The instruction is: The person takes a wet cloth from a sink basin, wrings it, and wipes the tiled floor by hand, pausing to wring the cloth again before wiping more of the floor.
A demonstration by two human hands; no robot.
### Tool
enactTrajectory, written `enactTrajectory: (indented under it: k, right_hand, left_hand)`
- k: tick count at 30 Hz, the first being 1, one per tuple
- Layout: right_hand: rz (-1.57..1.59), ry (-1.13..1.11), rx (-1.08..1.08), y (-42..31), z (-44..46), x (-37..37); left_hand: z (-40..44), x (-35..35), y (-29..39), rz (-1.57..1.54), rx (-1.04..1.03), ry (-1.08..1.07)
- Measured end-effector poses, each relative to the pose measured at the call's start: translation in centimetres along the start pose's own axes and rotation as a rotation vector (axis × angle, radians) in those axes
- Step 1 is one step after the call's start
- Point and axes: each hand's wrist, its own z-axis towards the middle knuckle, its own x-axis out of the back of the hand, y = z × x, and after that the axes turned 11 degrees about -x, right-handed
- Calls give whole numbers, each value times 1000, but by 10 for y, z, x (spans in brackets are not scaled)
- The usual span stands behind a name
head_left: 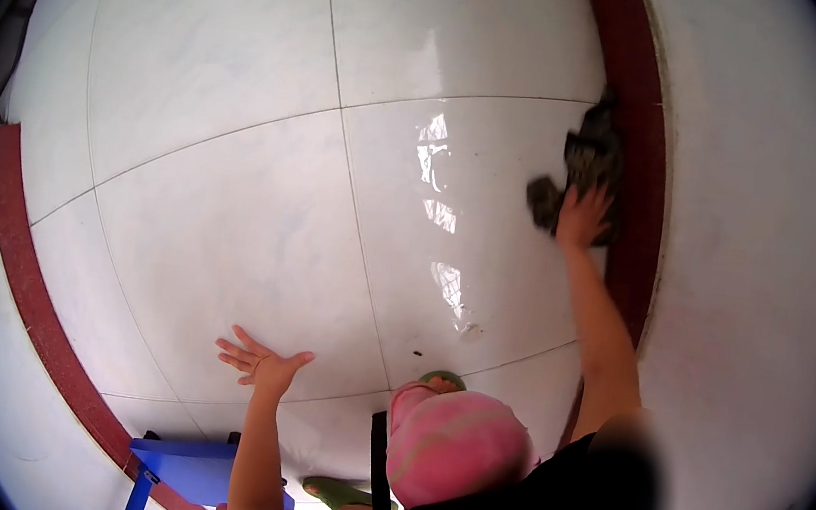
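Observation:
My right hand [583, 218] presses down on a dark, patterned cloth [592, 160], its fingers spread over the bunched fabric. The cloth lies crumpled on the white tiled floor [223, 204], against the dark red skirting [643, 181] on the right. One end of it sticks out to the left and looks slightly blurred. My left hand [263, 361] is open with fingers spread and holds nothing. It is over the floor at the lower left; whether it touches the tiles I cannot tell.
A blue piece of furniture [193, 467] stands at the lower left, near the left red skirting [31, 298]. My knee in pink cloth [457, 442] and green slippers [335, 494] are below. A small dark bit [418, 353] lies on the tiles. A white wall [746, 294] rises on the right.

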Motion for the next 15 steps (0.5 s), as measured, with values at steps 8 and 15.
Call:
enactTrajectory:
  k: [8,15]
  right_hand:
    - [420,21,-17,119,-100,16]
    - [858,-246,522,-106,81,94]
  left_hand:
    - [0,6,-1,20,5,-30]
    - [2,5,-3,34,3,-44]
